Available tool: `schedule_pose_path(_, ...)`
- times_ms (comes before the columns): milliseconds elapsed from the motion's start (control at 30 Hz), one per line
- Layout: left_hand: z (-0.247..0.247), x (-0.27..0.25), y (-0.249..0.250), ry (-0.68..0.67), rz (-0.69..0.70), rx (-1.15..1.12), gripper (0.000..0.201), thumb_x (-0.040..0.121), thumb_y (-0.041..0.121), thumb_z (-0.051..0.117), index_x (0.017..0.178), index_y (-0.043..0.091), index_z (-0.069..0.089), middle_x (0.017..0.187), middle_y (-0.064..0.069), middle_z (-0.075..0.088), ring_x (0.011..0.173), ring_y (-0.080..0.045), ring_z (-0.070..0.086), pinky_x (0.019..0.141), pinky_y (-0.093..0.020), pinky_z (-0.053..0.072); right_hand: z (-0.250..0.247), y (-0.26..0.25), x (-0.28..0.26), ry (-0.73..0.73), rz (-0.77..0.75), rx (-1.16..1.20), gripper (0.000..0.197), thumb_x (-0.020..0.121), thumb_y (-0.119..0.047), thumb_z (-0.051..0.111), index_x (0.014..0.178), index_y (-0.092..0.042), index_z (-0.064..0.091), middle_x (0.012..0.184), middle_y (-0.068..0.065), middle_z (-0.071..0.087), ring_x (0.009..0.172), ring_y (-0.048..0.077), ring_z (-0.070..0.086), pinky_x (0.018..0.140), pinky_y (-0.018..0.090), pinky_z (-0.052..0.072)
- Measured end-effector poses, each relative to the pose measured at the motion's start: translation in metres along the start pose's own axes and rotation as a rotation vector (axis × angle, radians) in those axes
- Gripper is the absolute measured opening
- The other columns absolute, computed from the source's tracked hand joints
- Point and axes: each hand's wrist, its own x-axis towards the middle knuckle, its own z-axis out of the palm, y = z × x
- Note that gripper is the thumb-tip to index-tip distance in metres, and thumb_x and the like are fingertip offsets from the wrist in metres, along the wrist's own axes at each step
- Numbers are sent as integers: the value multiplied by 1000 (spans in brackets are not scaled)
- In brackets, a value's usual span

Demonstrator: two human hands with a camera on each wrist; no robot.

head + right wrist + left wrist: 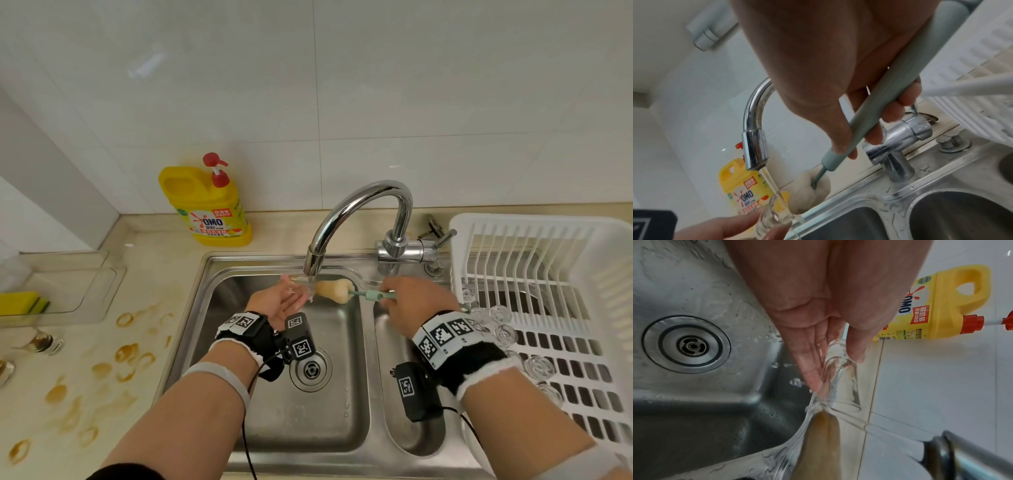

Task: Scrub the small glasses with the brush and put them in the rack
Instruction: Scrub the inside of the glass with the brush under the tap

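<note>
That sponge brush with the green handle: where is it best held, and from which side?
Grip the brush on its thick green handle, away from the sponge head, probably coming from the rack side, as the right hand does. The handle is long and straight and the wet head points toward the small glass held by the left hand under the tap.

— Anything readable here?
— Only on the yellow detergent bottle (pixel 209 202), standing on the counter (pixel 137 274) at the far left of the sink: "OMO" in dark blue letters on its label.
— Anything else on it?
— A red tag with white Chinese characters, ending in "100" (seen sideways in the left wrist view). The small print below is too blurred.
</note>
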Motion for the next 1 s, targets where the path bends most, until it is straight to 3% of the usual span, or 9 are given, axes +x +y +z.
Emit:
schedule_pose_path(133, -3, -3, 3, -7, -37, 21, 42, 99, 30, 57, 122, -6, 57, 122, -26, 66, 98, -29, 70, 77, -35, 60, 0, 3, -11, 6, 83, 115, 26, 98, -27, 46, 123, -28, 54, 96, -6, 57, 83, 16, 56, 69, 30, 45)
schedule_pose_path(267, 5, -11, -2, -16, -19, 73, 41, 104, 33, 49, 124, -2, 58, 106, -19, 71, 66, -17, 74, 59, -25, 61, 13, -2, -20, 20, 143, 255, 23, 99, -28, 43, 119, -25, 54, 93, -4, 58, 82, 17, 59, 76, 35, 51)
schedule_pose_path(433, 17, -13, -11, 21, 0, 157, 49, 104, 35, 48, 134, -3, 53, 101, -14, 71, 76, -18, 71, 57, -24, 58, 24, -2, -27, 37, 138, 353, 26, 99, -29, 43, 122, -29, 55, 93, -6, 57, 79, 15, 57, 71, 30, 45)
schedule_pose_path(567, 23, -11, -17, -8, 54, 183, 46, 106, 32, 43, 134, -4, 51, 111, -14, 69, 59, -13, 71, 58, -22, 58, 27, 1, -32, 4, 128, 362, 19, 100, -31, 42, 112, -30, 57, 83, -11, 58, 71, 9, 57, 61, 27, 43)
schedule_pose_path(633, 19, -13, -13, -29, 31, 144, 41, 105, 29, 46, 128, -4, 54, 110, -21, 71, 63, -17, 74, 58, -26, 61, 28, 2, -33, -19, 126, 361, 17, 100, -32, 42, 108, -30, 57, 85, -11, 59, 73, 9, 58, 60, 26, 41)
schedule_pose_path(733, 15, -15, -8, -68, 48, 104, 39, 103, 22, 51, 136, 1, 50, 120, -26, 67, 80, -25, 76, 59, -32, 62, 30, 0, -35, -50, 118, 317, 15, 100, -32, 44, 107, -31, 57, 94, -8, 62, 78, 12, 58, 66, 28, 44)
schedule_pose_path(833, 17, -17, -8, -71, 72, 85, 36, 100, 14, 57, 135, 8, 51, 123, -28, 63, 96, -32, 71, 71, -39, 62, 32, -4, -38, -33, 107, 286, 23, 101, -31, 45, 119, -32, 60, 108, -6, 65, 82, 14, 56, 70, 26, 42)
schedule_pose_path(900, 20, -18, -8, -76, 78, 90, 29, 99, 14, 58, 128, 10, 55, 128, -26, 61, 100, -32, 68, 76, -40, 59, 33, -7, -38, -5, 95, 288, 25, 101, -31, 46, 120, -31, 61, 109, -5, 65, 87, 15, 59, 74, 28, 47)
schedule_pose_path(1000, 22, -15, -8, -70, 87, 88, 32, 100, 14, 57, 131, 8, 56, 130, -23, 60, 100, -32, 67, 73, -39, 60, 32, -11, -34, 20, 71, 293, 25, 101, -30, 46, 120, -30, 62, 110, -4, 63, 93, 17, 62, 80, 31, 52)
